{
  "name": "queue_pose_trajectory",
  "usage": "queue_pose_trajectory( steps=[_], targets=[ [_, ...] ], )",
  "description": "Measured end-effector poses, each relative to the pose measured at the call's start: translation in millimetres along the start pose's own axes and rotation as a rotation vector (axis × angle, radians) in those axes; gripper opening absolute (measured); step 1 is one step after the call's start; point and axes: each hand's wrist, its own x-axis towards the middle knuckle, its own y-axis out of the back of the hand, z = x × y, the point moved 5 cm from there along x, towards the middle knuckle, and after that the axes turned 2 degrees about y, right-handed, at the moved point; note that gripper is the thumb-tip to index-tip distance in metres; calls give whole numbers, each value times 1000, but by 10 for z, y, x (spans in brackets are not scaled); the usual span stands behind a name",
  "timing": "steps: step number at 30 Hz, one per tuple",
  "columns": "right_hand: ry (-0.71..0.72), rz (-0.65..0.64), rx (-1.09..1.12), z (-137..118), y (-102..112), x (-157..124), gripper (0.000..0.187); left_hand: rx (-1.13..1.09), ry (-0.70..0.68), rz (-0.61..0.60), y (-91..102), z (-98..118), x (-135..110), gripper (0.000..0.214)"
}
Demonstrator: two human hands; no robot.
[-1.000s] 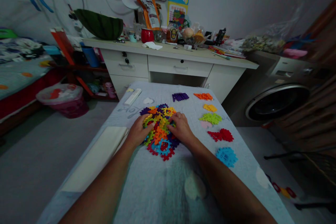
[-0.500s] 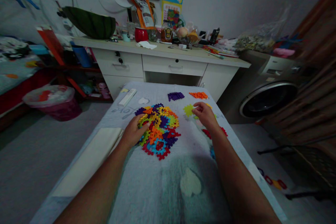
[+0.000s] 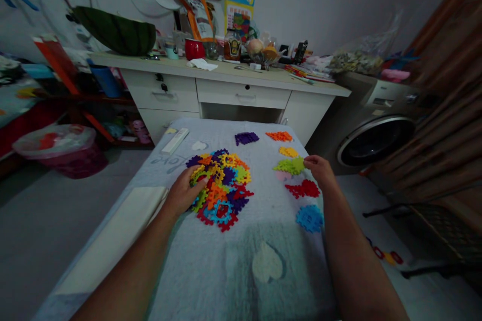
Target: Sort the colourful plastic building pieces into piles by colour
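Observation:
A mixed pile of plastic gear-shaped pieces [image 3: 218,185] in several colours lies on the cloth-covered table. My left hand [image 3: 184,190] rests on the pile's left edge, thumb and fingers apart. Farther right, my right hand [image 3: 320,168] is closed in a pinch at the edge of a green gear piece [image 3: 298,163], over other green pieces [image 3: 285,166]. Single-colour groups lie near it: yellow pieces [image 3: 288,152] behind, red pieces [image 3: 303,189] and blue pieces [image 3: 310,218] in front. Purple pieces [image 3: 246,138] and orange pieces [image 3: 279,136] sit at the far end.
A white box-like strip [image 3: 175,141] lies at the table's far left, and a folded cream sheet [image 3: 116,235] along its left side. Beyond stands a white desk [image 3: 244,91] with a watermelon half [image 3: 116,32] and jars. A washing machine [image 3: 372,125] is at the right.
My right hand has moved right with the green gear piece, bringing it over the green group. My left hand stays on the pile. The camera view has shifted slightly.

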Motion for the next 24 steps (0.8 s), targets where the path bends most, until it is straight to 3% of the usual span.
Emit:
queue_pose_trajectory(
  steps=[6,11,15,19,21,24],
  targets=[
    [101,110,-380,52,22,-7,20,-6,6,-7,-4,-15,9,55],
    [183,101,-418,-182,-75,-154,25,-13,11,-4,-10,-17,5,55],
    [383,-92,-229,-673,-459,-483,18,-28,9,7,-7,-4,-7,53],
    [614,-366,-130,-1111,-961,-1020,16,-42,8,-20,-3,20,-14,51],
    [722,-480,-129,-1237,-1173,-1269,15,-48,10,-26,4,27,-16,50],
    [779,-496,-170,-1292,-1379,-1454,23,-52,7,-29,5,34,-19,49]
  ],
)
